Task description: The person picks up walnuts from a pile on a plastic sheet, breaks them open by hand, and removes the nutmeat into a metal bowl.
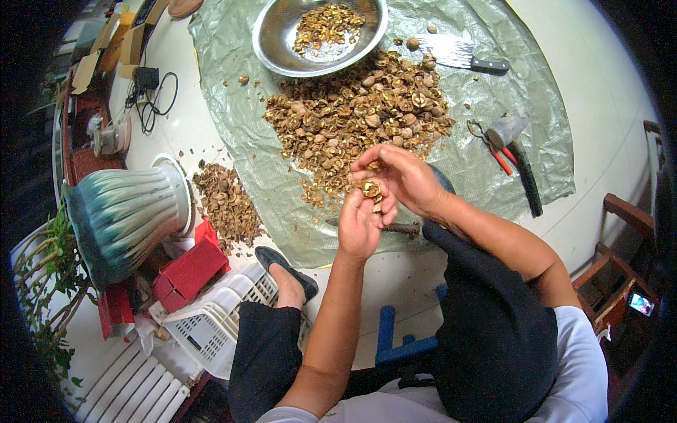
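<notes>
A cracked walnut (pixel 370 189) sits at the fingertips of my left hand (pixel 360 225), which is closed on it. A smaller piece of shell shows lower, between the fingers. Curled over from the right, my right hand (pixel 412 185) has its fingertips at the nut, and its grip is partly hidden. Just beyond both hands spreads a heap of walnuts and broken shells (pixel 352 116) on a green woven sheet (pixel 508 77). Behind the heap stands a steel bowl (pixel 271 49) with walnut kernels (pixel 328 29) in it.
To the right lie a broad-bladed knife (pixel 489 65), red-handled pliers (pixel 501 162) and a hammer (pixel 525 169). A shell pile (pixel 229 204), a planter (pixel 127 222), a red box (pixel 190 275) and a white basket (pixel 218 338) are on the left. A wooden chair (pixel 610 282) stands right.
</notes>
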Demonstrator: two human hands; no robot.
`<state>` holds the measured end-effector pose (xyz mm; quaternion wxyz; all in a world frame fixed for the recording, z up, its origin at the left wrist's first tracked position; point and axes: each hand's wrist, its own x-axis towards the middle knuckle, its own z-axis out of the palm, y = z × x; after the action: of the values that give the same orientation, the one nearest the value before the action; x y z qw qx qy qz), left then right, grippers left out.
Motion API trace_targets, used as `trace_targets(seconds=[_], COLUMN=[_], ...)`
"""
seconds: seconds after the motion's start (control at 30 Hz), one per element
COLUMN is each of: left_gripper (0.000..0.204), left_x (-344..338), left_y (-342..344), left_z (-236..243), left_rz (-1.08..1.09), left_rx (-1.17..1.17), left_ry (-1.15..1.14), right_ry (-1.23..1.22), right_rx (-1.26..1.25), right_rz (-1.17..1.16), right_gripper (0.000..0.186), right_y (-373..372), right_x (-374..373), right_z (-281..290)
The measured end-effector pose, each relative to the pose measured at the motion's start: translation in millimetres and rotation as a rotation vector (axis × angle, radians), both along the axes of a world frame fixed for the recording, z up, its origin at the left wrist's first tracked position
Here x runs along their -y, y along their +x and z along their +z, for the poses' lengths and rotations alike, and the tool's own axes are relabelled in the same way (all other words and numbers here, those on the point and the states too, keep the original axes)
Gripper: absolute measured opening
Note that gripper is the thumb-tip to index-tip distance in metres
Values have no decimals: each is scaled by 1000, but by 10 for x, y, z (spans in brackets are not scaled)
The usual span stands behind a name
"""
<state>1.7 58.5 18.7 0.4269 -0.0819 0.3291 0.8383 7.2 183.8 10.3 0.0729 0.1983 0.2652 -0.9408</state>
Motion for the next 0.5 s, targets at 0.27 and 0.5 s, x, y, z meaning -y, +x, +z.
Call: trace_targets(seconds=[0.27,0.5], left_gripper=[26,24], left_x=[95,82], left_y=[-58,-87], left_z=[126,228], left_rz=[-146,-220], left_rx=[-691,-820], left_ry=[-759,-938], right_ry=[92,730], right_rx=[186,-154], right_rz=[303,388], right_gripper=[31,30], right_y=[46,78], right_x=[-168,-24], right_z=[-32,-78])
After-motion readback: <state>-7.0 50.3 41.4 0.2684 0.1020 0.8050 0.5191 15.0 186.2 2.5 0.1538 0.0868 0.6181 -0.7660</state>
